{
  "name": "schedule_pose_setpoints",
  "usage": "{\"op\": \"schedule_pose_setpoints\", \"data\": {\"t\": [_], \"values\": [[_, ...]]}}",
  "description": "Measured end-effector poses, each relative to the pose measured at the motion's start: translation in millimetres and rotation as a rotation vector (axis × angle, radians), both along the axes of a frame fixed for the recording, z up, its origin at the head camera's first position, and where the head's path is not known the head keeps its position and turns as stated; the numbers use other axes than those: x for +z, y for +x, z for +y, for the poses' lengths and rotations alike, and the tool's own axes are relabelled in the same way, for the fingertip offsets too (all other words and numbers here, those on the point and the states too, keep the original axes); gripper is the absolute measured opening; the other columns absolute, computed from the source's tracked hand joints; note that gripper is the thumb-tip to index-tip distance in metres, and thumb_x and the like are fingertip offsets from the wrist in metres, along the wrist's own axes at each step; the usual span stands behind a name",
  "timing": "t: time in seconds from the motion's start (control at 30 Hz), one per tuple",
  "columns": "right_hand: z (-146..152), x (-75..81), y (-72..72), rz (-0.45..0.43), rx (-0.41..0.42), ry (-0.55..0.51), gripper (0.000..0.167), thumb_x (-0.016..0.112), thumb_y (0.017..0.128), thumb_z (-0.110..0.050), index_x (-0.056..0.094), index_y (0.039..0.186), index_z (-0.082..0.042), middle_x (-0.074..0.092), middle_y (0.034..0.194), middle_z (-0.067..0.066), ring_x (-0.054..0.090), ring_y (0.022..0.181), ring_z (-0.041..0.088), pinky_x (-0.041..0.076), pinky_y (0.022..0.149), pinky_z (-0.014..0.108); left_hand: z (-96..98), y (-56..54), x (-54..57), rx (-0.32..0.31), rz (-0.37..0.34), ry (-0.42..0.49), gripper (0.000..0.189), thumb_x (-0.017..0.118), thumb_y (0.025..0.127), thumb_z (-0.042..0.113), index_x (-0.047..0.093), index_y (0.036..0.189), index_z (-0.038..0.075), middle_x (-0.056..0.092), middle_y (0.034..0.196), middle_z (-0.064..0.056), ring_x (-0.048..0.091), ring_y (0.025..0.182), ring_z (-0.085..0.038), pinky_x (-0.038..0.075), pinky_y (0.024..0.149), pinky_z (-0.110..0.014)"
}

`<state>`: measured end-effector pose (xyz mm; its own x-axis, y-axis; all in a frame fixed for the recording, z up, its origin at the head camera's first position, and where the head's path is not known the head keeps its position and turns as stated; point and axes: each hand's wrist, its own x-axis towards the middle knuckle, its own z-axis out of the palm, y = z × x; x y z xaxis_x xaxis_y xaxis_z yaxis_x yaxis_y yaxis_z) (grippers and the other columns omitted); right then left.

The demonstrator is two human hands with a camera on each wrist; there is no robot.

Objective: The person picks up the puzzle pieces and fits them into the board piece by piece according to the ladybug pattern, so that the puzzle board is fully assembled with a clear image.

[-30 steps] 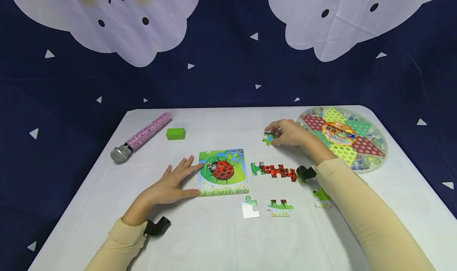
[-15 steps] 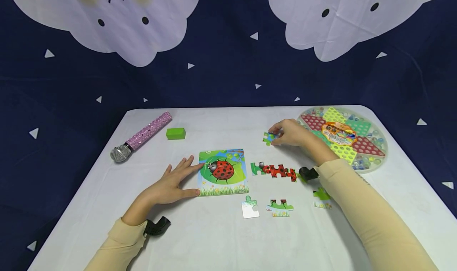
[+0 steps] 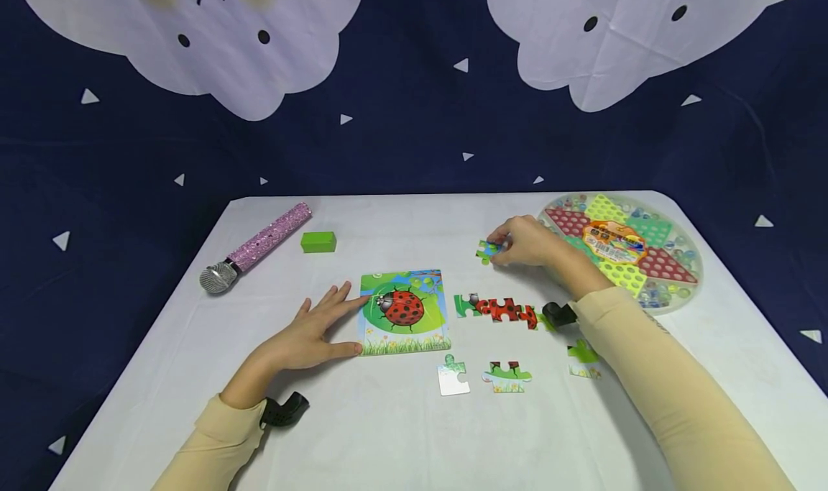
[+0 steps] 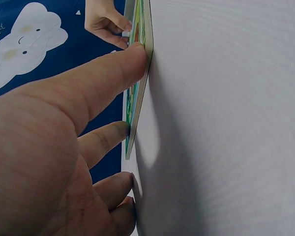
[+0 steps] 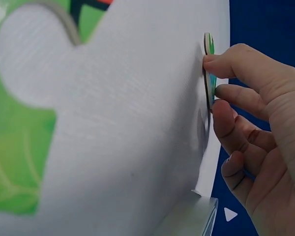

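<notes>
My left hand [image 3: 310, 338] rests with straight, spread fingers at the left side of a square ladybug picture board [image 3: 404, 346]. In the left wrist view, the thumb [image 4: 123, 64] touches the board's edge and one finger lies at its corner. Farther back on the right, my right hand [image 3: 529, 241] pinches a small blue and green jigsaw piece [image 3: 484, 251] by its right side. The right wrist view shows the thumb and index finger at this piece [image 5: 209, 44], with the other fingers curled beside it.
Joined red ladybug pieces [image 3: 503, 310] lie right of the board. Nearer are a mostly white piece [image 3: 453, 379], a grass piece [image 3: 507, 379] and a green piece [image 3: 584, 361]. A pink microphone [image 3: 265, 245], green block [image 3: 318, 242] and round marble game board [image 3: 669, 232] stand farther out.
My right hand's fingers have shifted slightly right along the blue and green jigsaw piece, uncovering more of its left part. The left hand and the board have stayed put.
</notes>
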<state>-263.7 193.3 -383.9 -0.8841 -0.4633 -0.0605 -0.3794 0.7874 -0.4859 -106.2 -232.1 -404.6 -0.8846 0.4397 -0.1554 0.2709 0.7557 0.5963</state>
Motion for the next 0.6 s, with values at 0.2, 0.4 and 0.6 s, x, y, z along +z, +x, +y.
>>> {"op": "schedule_pose_setpoints", "data": {"t": [0.2, 0.4, 0.6], "values": [[-2.5, -1.1, -0.6, 0.027, 0.010, -0.007, 0.046, 0.088, 0.081, -0.017, 0.079, 0.123, 0.000, 0.081, 0.115, 0.015, 0.066, 0.084, 0.017, 0.053, 0.075, 0.028, 0.2, -0.2, 0.3, -0.004, -0.002, 0.007, 0.083, 0.080, 0.095, 0.046, 0.043, 0.166, 0.024, 0.016, 0.180, -0.020, 0.007, 0.167, -0.050, -0.007, 0.125, -0.081], [-6.9, -0.1, -0.2, 0.039, 0.011, -0.006, 0.047, 0.088, 0.081, -0.017, 0.079, 0.124, -0.001, 0.080, 0.115, 0.013, 0.064, 0.087, 0.019, 0.051, 0.076, 0.031, 0.1, -0.5, 0.2, -0.003, -0.002, 0.007, 0.083, 0.080, 0.095, 0.045, 0.044, 0.166, 0.024, 0.017, 0.180, -0.020, 0.007, 0.167, -0.050, -0.007, 0.125, -0.081], [-14.2, 2.1, 2.8, 0.022, 0.016, -0.010, 0.049, 0.088, 0.081, -0.018, 0.078, 0.126, -0.001, 0.077, 0.118, 0.015, 0.064, 0.090, 0.019, 0.052, 0.079, 0.032, -0.7, -0.2, -0.1, -0.004, -0.004, 0.008, 0.083, 0.080, 0.095, 0.045, 0.043, 0.166, 0.023, 0.017, 0.180, -0.020, 0.007, 0.167, -0.050, -0.006, 0.125, -0.081]]}}
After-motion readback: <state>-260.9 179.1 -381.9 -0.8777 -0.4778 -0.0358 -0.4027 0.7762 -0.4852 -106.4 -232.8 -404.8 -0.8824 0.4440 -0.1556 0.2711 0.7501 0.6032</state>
